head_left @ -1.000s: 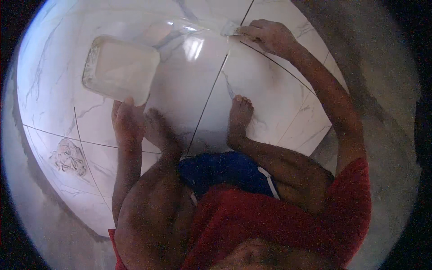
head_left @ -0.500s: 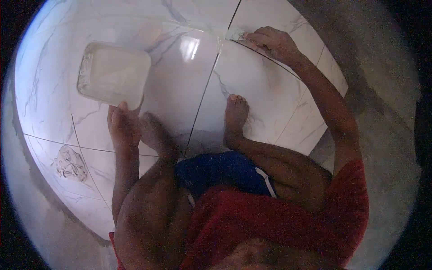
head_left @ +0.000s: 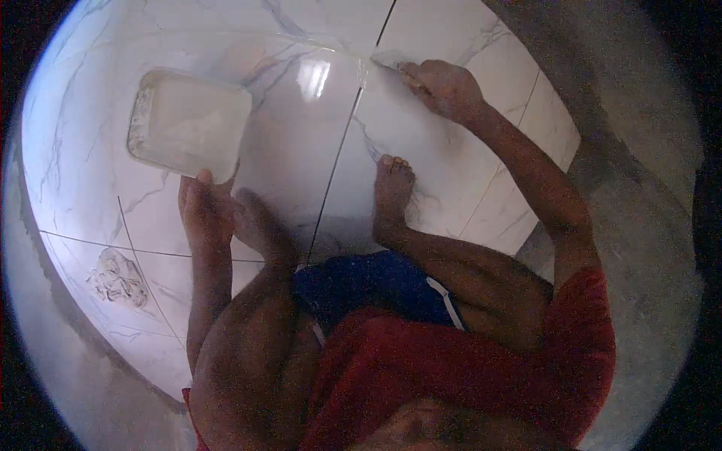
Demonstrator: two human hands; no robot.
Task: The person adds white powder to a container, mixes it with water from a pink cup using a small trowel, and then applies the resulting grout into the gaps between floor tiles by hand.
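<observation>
My left hand (head_left: 204,210) grips the near edge of a squarish pale plastic tub (head_left: 244,124), its thumb over the rim and its fingers partly hidden beneath. Inside the tub lies a whitish paste (head_left: 192,124), with some smeared along the left wall. Farther off to the right, my right hand (head_left: 447,89) is closed round the handle of a putty knife (head_left: 389,58). The blade is pale, blurred and flat against the tiles, close to where the joints cross. A whitish smear runs along the joint beside it.
White marbled tiles (head_left: 293,150) with dark joints cover the floor. A crumpled whitish cloth or bag (head_left: 118,279) lies at the left. My bare right foot (head_left: 395,184) stands between my hands. Grey rough floor (head_left: 639,225) borders the tiles at the right.
My right hand has shifted slightly nearer and to the left, turning the putty knife. Hand and forearm now cover the dark joint seen before. My left hand and the tub have hardly moved.
</observation>
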